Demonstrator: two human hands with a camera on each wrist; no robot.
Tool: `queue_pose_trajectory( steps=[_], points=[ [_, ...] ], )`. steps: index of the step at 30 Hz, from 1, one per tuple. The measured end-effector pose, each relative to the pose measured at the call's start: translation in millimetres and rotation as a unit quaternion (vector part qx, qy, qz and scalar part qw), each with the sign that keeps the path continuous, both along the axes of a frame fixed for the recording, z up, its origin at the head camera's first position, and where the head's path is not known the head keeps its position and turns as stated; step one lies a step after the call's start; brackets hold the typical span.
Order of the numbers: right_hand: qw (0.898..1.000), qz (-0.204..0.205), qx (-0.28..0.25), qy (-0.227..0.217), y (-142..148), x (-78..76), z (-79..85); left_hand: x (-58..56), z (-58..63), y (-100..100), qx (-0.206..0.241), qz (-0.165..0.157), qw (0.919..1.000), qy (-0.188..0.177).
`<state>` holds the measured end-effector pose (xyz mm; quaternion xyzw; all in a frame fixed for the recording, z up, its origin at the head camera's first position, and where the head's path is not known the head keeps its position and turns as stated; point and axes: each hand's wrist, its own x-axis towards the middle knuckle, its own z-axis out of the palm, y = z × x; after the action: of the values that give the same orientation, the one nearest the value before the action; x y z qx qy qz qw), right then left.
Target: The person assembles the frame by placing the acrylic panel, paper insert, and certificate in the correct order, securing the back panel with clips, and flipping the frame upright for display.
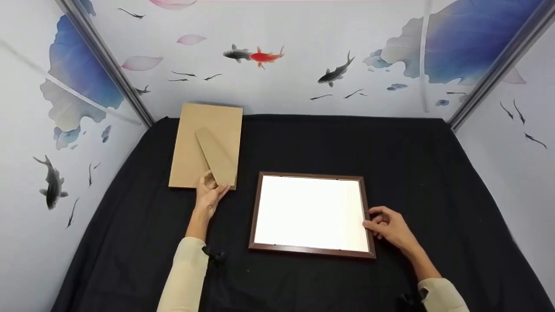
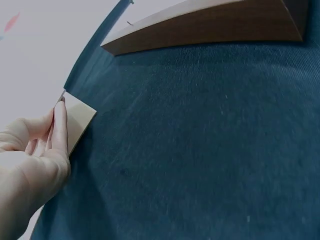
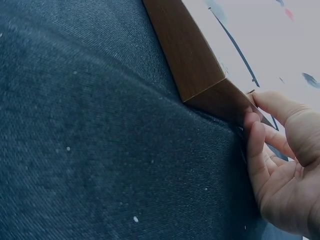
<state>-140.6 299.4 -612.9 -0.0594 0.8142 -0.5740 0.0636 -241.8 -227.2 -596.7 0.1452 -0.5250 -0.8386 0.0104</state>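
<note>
A brown picture frame (image 1: 310, 249) lies on the black cloth in the head view, a white sheet filling its inside. My right hand (image 1: 392, 227) pinches the frame's right side, thumb over the top edge and fingers against the outer side; the right wrist view shows this hand (image 3: 285, 160) close to a corner. To the left lies a tan backing board (image 1: 184, 151) with a stand leg (image 1: 219, 160) on it. My left hand (image 1: 209, 197) pinches the leg's wide lower end at the board's near edge. In the left wrist view, the leg's thin edge stands between thumb and fingertips.
Black cloth (image 1: 347, 145) covers the table and shows small folds. White panels (image 1: 286, 93) printed with fish and leaves rise at the back and both sides, joined by grey metal posts (image 1: 108, 65). The board's far edge lies close to the back panel.
</note>
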Motion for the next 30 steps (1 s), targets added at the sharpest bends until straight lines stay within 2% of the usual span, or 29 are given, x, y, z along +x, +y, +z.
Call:
queue_pose_trajectory(
  steps=[6,13,17,21,27,30],
  points=[
    [1.0,0.006,-0.005,0.009,1,0.1,-1.5,7.8,13.6,-1,-0.024,-0.018,0.9983,0.049],
    [1.0,0.004,-0.011,0.006,2,-1.1,-2.2,15.3,39.5,2,-0.083,-0.034,0.9915,0.094],
    [1.0,0.01,-0.006,0.006,4,-1.5,-2.6,19.0,56.7,7,-0.116,-0.051,0.9813,0.144],
    [0.999,0.045,0.011,-0.002,7,-4.4,2.5,22.3,73.4,14,-0.134,-0.071,0.9686,0.197],
    [0.987,0.138,0.048,-0.063,22,-16.5,28.2,25.1,92.9,26,-0.163,-0.098,0.9468,0.26],
    [0.98,0.17,0.076,-0.072,29,-23.5,44.3,25.9,98.6,34,-0.186,-0.116,0.9367,0.273]
  ],
)
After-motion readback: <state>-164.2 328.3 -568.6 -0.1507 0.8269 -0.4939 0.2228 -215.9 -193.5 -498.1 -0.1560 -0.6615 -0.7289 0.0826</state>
